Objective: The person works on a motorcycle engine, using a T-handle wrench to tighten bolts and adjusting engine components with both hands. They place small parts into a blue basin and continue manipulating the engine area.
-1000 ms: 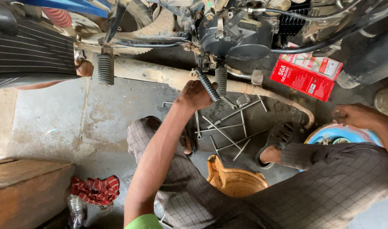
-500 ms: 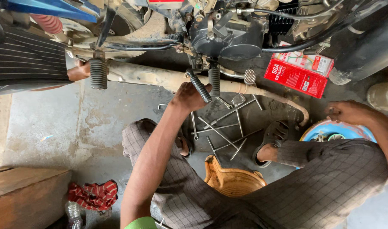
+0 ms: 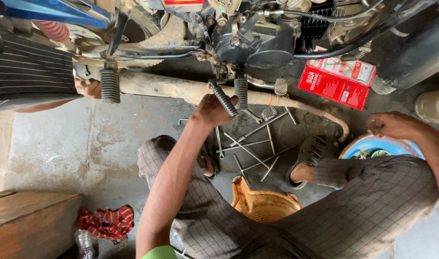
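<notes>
My left hand (image 3: 210,111) reaches forward and is closed around a black ribbed rubber lever (image 3: 225,100) under the motorcycle engine (image 3: 257,41). The lever slants down from the engine, just above the rusty exhaust pipe (image 3: 176,88). A second ribbed peg (image 3: 241,92) hangs beside it. My right hand (image 3: 393,125) hovers with curled fingers over the rim of a blue tray (image 3: 368,144) of small parts at the right. Whether it pinches anything is hidden. I squat with checked trousers and sandals.
Several long rods and spanners (image 3: 257,144) lie on the concrete between my feet. An orange pan (image 3: 262,204) sits below them. A red box (image 3: 335,86) lies by the front tyre. Another person's hand (image 3: 87,88) holds near the rear footpeg (image 3: 109,85). Wooden bench (image 3: 27,218), red rag (image 3: 106,223).
My left hand stays on the ribbed lever, and my right hand stays by the blue tray. The view has shifted slightly; little else differs.
</notes>
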Available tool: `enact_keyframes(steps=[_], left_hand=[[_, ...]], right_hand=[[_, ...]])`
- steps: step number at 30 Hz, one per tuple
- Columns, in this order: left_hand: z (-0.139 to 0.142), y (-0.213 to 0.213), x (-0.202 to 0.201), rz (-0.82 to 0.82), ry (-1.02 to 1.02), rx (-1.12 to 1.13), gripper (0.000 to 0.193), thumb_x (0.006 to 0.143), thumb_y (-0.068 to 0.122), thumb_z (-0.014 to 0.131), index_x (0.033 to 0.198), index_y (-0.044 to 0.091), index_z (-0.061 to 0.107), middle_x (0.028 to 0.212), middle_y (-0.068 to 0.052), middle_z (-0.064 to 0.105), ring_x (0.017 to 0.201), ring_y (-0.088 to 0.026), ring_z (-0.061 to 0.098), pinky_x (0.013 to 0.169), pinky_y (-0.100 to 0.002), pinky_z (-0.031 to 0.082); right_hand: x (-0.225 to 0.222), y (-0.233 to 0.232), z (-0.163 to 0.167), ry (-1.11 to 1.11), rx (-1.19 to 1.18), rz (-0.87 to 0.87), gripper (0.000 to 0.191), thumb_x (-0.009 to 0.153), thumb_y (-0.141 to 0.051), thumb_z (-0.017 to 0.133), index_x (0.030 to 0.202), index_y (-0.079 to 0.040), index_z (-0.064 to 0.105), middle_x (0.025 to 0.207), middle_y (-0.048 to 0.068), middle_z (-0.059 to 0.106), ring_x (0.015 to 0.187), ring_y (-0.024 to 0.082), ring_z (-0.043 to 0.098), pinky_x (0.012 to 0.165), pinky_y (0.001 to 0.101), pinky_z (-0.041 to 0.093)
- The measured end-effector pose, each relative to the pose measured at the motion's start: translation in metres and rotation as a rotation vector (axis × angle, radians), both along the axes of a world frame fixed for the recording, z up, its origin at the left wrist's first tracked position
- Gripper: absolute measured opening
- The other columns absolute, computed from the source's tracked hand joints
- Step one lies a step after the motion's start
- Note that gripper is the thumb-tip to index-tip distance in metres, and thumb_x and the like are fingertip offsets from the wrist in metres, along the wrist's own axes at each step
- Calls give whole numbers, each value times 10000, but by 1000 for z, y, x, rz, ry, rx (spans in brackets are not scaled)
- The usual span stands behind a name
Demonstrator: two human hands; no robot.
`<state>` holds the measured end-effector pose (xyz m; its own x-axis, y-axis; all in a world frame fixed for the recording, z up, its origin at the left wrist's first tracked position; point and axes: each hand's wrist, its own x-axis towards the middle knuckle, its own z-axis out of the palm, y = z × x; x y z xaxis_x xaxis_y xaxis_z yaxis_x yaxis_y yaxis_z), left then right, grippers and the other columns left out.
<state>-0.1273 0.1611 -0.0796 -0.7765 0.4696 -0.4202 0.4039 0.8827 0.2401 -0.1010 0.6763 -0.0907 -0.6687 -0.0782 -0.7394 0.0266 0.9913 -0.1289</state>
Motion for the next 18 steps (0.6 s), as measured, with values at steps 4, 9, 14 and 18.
enact_keyframes(steps=[4,9,14,18], left_hand=[[-7,-5,-1,-13,42,33,249,934,254,625,1113,83,614,895,-171,714,913,-343,717,838,-502,551],[-14,-12,-6,-15,80,18,200,934,199,615,1089,72,616,867,-158,718,850,-337,729,783,-498,571],[-14,-15,1,-6,44,18,202,951,274,620,1039,92,627,868,-141,719,826,-305,729,773,-480,568],[-16,-14,2,-20,66,38,187,946,249,618,1042,90,627,870,-134,723,834,-303,728,761,-474,576]], right_hand=[[1,-3,3,21,-40,8,286,891,-323,664,1105,-165,769,990,68,799,930,235,757,861,408,613],[4,-6,9,45,66,41,334,910,-367,693,1175,-172,754,1069,117,814,980,284,751,888,426,588],[2,-5,3,48,37,8,390,892,-368,711,1224,-165,731,1082,115,823,991,272,762,909,418,591],[4,1,2,52,-21,21,368,891,-359,698,1197,-160,747,1059,84,805,972,253,769,898,409,605]])
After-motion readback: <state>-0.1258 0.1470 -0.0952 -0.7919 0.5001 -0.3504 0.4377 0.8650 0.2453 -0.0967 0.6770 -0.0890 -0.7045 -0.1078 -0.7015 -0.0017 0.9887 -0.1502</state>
